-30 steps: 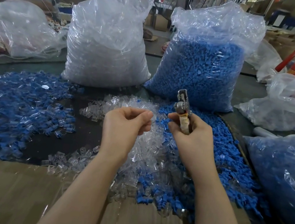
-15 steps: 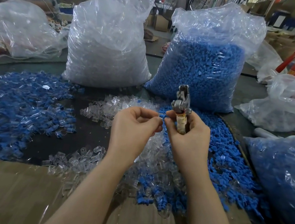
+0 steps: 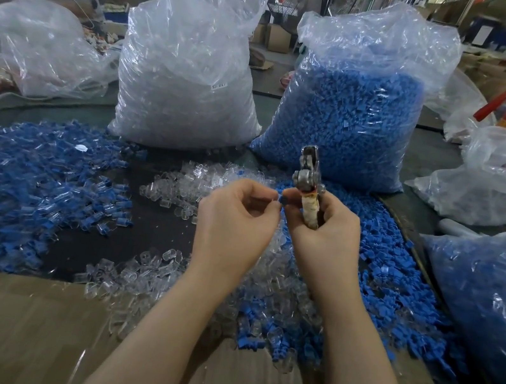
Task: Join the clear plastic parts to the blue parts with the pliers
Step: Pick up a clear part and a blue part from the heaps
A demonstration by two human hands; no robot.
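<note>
From the head view, the right hand (image 3: pixel 321 233) holds the pliers (image 3: pixel 307 187) upright, its grip curled around the tape-wrapped handle while the metal head points up and away. The left hand (image 3: pixel 237 219) is raised just beside it, fingers curled, and a small blue part (image 3: pixel 284 201) sits pinched where the fingertips of the two hands meet; which hand's grip holds it I cannot tell for sure.

Below the hands, loose clear plastic parts (image 3: pixel 179 186) lie heaped on the dark surface (image 3: pixel 154 232), with loose blue parts (image 3: pixel 397 283) spread to the right. To the left lies a pile of joined clear-and-blue pieces (image 3: pixel 35 185). Behind stand a tall bag of clear parts (image 3: pixel 186 80) and a bag of blue parts (image 3: pixel 350 124). Flat cardboard (image 3: pixel 19 337) lies at the near edge.
</note>
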